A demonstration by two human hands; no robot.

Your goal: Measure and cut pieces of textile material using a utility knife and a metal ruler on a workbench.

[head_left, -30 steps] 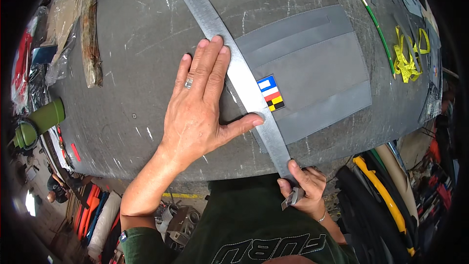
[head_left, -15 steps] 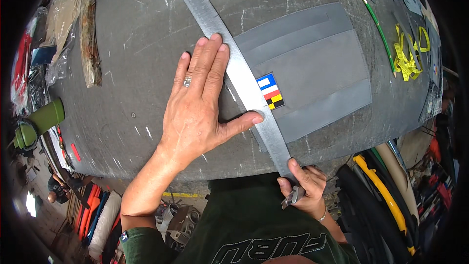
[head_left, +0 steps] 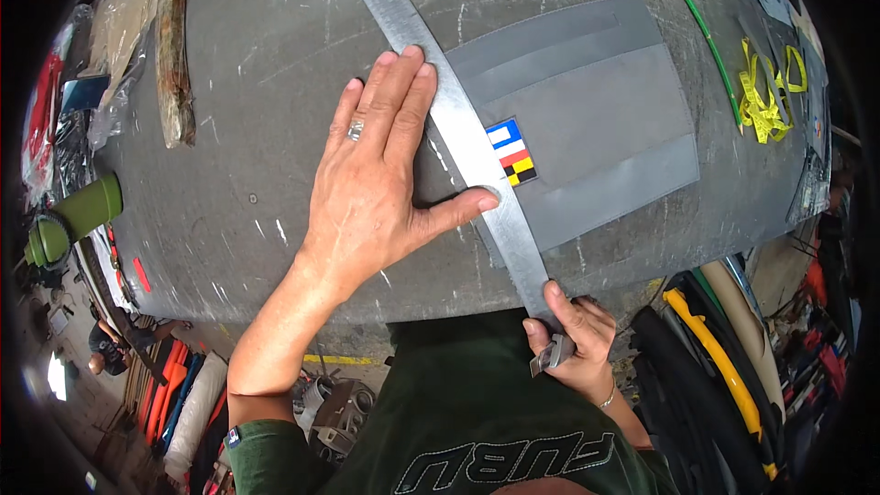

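Observation:
A long steel ruler (head_left: 466,133) lies slantwise over the left edge of a grey stitched fabric panel (head_left: 600,101). The panel has smoother grey bands and a small multicoloured flag patch (head_left: 511,152) close beside the ruler. My left hand (head_left: 371,174) presses on the ruler with its fingers stretched out and the thumb spread onto it; a ring is on one finger. At the ruler's near end, my right hand (head_left: 582,339) is closed around a small metal tool (head_left: 553,355) that looks like a utility knife. Its fingertips touch the ruler's end, and the tool's blade cannot be made out.
On the dark, scratched table (head_left: 275,64) lie a green pencil (head_left: 710,55), a tangled yellow measuring tape (head_left: 765,101) and a worn brownish bar (head_left: 173,60). A green bottle (head_left: 78,220) is at the left edge. Rolls of material (head_left: 715,357) stand below right. Another person (head_left: 107,353) is far left.
The view has shifted slightly, so the table, panel and ruler sit a little higher in the picture. Both hands keep their places on the ruler.

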